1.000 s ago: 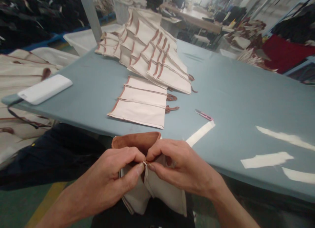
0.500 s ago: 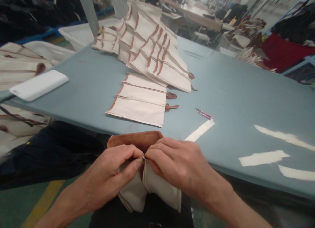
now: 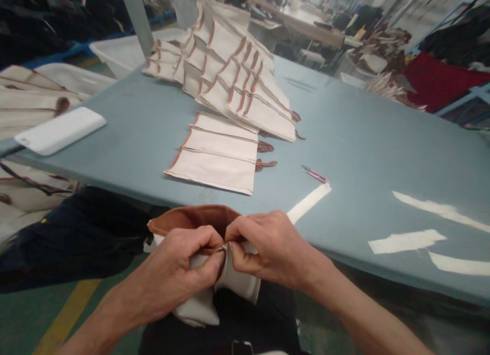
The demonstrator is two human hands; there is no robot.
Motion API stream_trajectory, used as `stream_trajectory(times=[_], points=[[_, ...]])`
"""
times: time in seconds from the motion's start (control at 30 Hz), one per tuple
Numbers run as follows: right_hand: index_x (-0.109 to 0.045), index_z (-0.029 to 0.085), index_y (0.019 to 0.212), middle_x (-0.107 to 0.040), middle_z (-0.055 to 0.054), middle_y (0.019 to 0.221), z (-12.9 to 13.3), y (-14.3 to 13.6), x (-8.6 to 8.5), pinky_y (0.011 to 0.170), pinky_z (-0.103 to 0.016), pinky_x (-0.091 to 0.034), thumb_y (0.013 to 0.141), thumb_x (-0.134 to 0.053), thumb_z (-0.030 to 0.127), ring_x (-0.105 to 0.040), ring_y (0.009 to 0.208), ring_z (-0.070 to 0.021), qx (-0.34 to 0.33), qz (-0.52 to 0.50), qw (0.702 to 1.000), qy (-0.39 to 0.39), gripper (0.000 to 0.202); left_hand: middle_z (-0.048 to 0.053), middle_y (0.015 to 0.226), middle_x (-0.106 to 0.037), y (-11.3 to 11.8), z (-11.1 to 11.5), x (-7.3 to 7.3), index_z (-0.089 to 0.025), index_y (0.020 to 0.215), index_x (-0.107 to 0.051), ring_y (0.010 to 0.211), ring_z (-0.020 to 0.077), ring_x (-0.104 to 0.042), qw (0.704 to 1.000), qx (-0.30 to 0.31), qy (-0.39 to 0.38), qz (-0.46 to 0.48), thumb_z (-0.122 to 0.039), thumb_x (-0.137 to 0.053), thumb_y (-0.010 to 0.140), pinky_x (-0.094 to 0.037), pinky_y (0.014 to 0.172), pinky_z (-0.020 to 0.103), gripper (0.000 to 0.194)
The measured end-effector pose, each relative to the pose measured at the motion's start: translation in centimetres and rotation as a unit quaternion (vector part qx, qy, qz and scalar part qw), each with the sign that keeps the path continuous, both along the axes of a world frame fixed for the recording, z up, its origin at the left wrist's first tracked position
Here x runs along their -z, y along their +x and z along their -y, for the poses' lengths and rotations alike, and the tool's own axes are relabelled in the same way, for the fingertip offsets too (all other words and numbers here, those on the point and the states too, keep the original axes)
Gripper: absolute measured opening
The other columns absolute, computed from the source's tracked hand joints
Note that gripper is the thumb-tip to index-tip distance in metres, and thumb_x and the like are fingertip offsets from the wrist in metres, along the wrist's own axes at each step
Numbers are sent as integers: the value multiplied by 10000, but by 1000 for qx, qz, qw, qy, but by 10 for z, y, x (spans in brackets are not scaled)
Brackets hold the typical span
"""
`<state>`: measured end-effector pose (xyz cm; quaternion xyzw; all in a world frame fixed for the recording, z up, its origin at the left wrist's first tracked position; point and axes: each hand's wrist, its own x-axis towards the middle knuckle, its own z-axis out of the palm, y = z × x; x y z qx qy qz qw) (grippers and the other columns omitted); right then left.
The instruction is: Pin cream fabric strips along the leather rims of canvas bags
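Observation:
A cream fabric piece with a brown inner side (image 3: 191, 216) is held above my lap, in front of the table's near edge. My left hand (image 3: 187, 263) pinches its seam between thumb and fingers. Right beside it, my right hand (image 3: 260, 247) pinches the same seam, the fingertips of both hands nearly touching. The lower corners of the fabric hang down under the hands. Beyond them on the table lies a flat cream pouch (image 3: 218, 163) with brown edging and brown ties.
Many cream pouches (image 3: 229, 64) are heaped at the back of the blue-grey table (image 3: 356, 140). Small pink-handled snips (image 3: 316, 174) and cream strips (image 3: 408, 241) lie to the right. A white device (image 3: 61, 130) rests at the left edge, near white bins (image 3: 118, 51).
The held fabric has shifted left and its brown side has opened wider. My right hand has turned, its thumb now showing under the fingers at the seam.

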<state>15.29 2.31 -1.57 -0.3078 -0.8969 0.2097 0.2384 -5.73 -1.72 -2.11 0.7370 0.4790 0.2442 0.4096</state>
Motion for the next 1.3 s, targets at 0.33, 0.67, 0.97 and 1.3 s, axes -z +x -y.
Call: stream_trajectory(times=[0.33,0.67,0.97,1.3], points=[[-681,199,812,-740,10,670,2,-6,-7,554,-223,-350,802,-584,125,-603,537,-114,28,26,993,-110,122,-77,595,-595,-4,3,8,-203,690,-607,528,81,-523,997,-18,60,-36,-163,-514,867,-369,547,212,204],[-694,178,910,-793,-56,783,-6,-15,-13,590,-284,-352,914,-558,173,-696,641,-179,27,99,993,-65,136,-45,667,-596,-14,-21,-8,-206,673,-511,606,109,-513,992,21,81,-99,-109,-515,797,-332,579,249,158],[-606,203,849,-700,-10,788,-7,-18,-23,685,-286,-410,772,-647,247,-620,719,-176,66,7,981,-181,98,-63,599,-544,-10,-20,-15,-189,668,-598,527,88,-459,999,-32,-16,30,-189,-537,823,-341,494,197,167],[-630,181,738,-671,4,692,-5,-13,-15,652,-251,-367,790,-646,201,-581,642,-131,76,-48,981,-172,58,-58,687,-666,-17,-26,-19,-196,780,-701,592,93,-550,996,27,-64,50,-219,-589,955,-405,527,172,209]])
